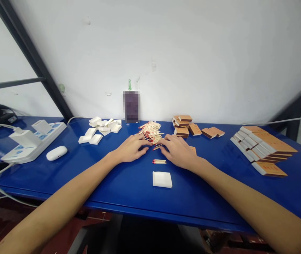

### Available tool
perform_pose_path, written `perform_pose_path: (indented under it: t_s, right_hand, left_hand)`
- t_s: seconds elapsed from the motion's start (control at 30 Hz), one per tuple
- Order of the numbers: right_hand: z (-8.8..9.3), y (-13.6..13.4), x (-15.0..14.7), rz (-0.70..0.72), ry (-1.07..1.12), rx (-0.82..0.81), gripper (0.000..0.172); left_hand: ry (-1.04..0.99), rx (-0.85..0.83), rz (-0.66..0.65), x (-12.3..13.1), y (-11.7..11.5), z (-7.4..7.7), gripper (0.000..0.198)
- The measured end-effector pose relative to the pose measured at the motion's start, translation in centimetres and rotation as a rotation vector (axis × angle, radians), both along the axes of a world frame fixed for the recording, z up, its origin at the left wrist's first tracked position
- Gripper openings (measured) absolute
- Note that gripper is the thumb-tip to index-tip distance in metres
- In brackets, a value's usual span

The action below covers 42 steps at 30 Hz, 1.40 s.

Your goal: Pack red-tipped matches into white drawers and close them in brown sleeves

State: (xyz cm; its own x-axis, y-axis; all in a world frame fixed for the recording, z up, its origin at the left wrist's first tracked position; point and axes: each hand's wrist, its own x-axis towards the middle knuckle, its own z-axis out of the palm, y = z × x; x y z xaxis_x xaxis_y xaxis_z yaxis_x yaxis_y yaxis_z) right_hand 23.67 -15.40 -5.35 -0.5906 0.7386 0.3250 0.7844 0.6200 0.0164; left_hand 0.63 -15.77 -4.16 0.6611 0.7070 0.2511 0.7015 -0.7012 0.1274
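A heap of red-tipped wooden matches (150, 132) lies on the blue table. My left hand (130, 148) rests at the heap's near left edge, thumb and index finger apart, with nothing visible between them. Opposite it, my right hand (179, 151) has its fingertips at a few loose matches (157, 146) along the near edge; thumb and index finger look apart. Closer to me, a small row of matches (159, 161) lies side by side, heads to the left. Below that row sits a white matchbox tray (162, 179). An orange matchbox sleeve (193, 150) is partly hidden behind my right hand.
White trays (105, 125) lie loosely at the back left. Orange matchboxes (182, 121) are piled at the back right, and a larger stack (267, 144) stands far right. A white earbud case (57, 153) and a power strip (35, 143) with plugs are left.
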Motion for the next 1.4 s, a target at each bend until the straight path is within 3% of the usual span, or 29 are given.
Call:
perform_pose_path:
  t_s: [1.2, 1.4]
  right_hand:
    - [-0.11, -0.07, 0.10, 0.013, 0.003, 0.004, 0.027]
    - [0.13, -0.18, 0.07, 0.083, -0.058, 0.100, 0.024]
  left_hand:
    - [0.003, -0.013, -0.018, 0.04, -0.06, 0.28, 0.027]
    - [0.002, -0.008, -0.028, 0.04, -0.03, 0.34, 0.027]
